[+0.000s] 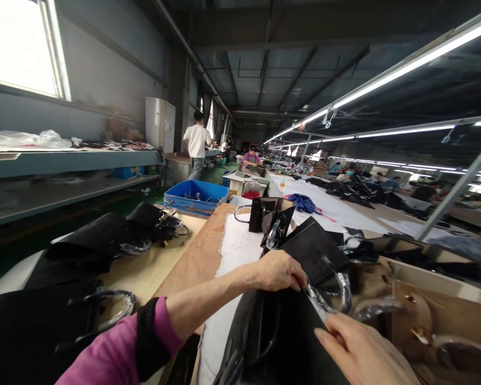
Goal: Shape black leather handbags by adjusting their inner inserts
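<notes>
A black handbag [288, 337] stands close in front of me at the table edge, its mouth facing me. My left hand [278, 271] is closed on the far end of its top rim, fingers bent down over it. Nearer to me, my right hand [363, 347] grips the same bag's right rim, thumb on the inner side. Plastic-wrapped handles [342, 291] lie just beyond that rim. Behind my left hand are a flat black panel [315, 243] and another black handbag [270, 216], upright with a wrapped handle. The bag's lower part is out of frame.
Black bags [92, 235] lie along the left table. Tan bags [412, 315] crowd the right side. A blue bin [196, 198] stands ahead, beyond the table. One person in a white shirt [197, 141] is in the aisle; another in purple [251, 159] sits further on.
</notes>
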Available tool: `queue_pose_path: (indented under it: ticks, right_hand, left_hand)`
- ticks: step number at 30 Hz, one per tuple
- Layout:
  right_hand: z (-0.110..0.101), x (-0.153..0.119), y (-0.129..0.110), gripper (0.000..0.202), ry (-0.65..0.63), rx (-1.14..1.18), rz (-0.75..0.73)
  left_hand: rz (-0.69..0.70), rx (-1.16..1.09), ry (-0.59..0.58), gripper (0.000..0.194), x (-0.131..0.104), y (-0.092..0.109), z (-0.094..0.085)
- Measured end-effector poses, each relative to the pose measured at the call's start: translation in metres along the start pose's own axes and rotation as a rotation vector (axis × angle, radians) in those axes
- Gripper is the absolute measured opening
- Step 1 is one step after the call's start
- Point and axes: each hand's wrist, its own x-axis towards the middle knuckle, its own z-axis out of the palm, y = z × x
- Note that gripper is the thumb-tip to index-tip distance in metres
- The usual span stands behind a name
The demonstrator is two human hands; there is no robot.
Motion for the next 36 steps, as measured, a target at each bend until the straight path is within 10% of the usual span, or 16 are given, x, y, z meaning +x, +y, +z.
queue_pose_path:
  ticks: [6,10,13,19,24,31,36]
  right_hand:
    - [0.007,0.046,-0.009,0.028,-0.02,0.076,0.133]
    - [0.006,0.063,-0.013,0.029,-0.093,0.106,0.15]
    - [0.006,0.062,-0.01,0.026,-0.123,0.126,0.124]
    - [0.001,0.063,-0.01,0.023,-0.149,0.181,-0.014]
    - [0.004,0.069,-0.008,0.022,-0.145,0.139,-0.005]
    - [-0.014,0.053,0.006,0.023,-0.169,0.035,0.07]
    - [-0.025,0.029,0.009,0.028,-0.204,-0.167,0.267]
  left_hand:
    - [0.126,0.14,-0.016,0.02,0.014,0.013,0.011]
    - [0.081,0.2,0.206,0.023,-0.011,0.031,0.006]
    - [-0.119,0.107,0.398,0.045,-0.048,0.056,0.014]
    - [-0.603,-0.056,0.379,0.09,-0.115,0.074,0.06]
    - [-0.794,-0.221,0.55,0.08,-0.135,0.051,0.071]
    - [-0.633,-0.207,0.577,0.029,-0.128,0.036,0.051]
    - [-0.529,-0.315,0.507,0.027,-0.118,0.012,0.03]
